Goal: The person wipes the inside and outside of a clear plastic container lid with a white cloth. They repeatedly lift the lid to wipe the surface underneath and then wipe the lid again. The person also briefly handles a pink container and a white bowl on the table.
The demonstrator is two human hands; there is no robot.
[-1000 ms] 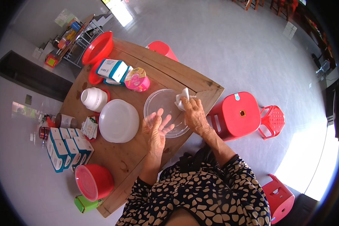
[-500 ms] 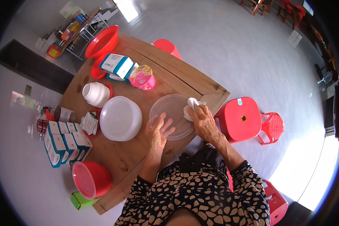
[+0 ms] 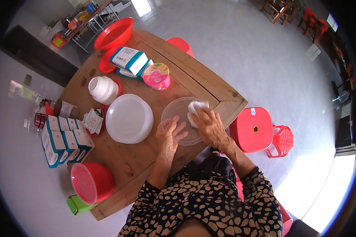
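The clear lid (image 3: 182,120) lies on the table (image 3: 146,158) near its corner. The left hand (image 3: 169,134) is spread flat on the lid. The right hand (image 3: 210,127) presses a white cloth (image 3: 195,110) on it. A hard rub could slide the lid off the table. The white bowl (image 3: 129,118) sits just beside the lid, the pink cup (image 3: 157,76) near

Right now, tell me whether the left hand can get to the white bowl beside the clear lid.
Probably yes. The left hand lies flat on the clear lid, and the white bowl sits just to its left on the wooden table, with nothing standing between them.
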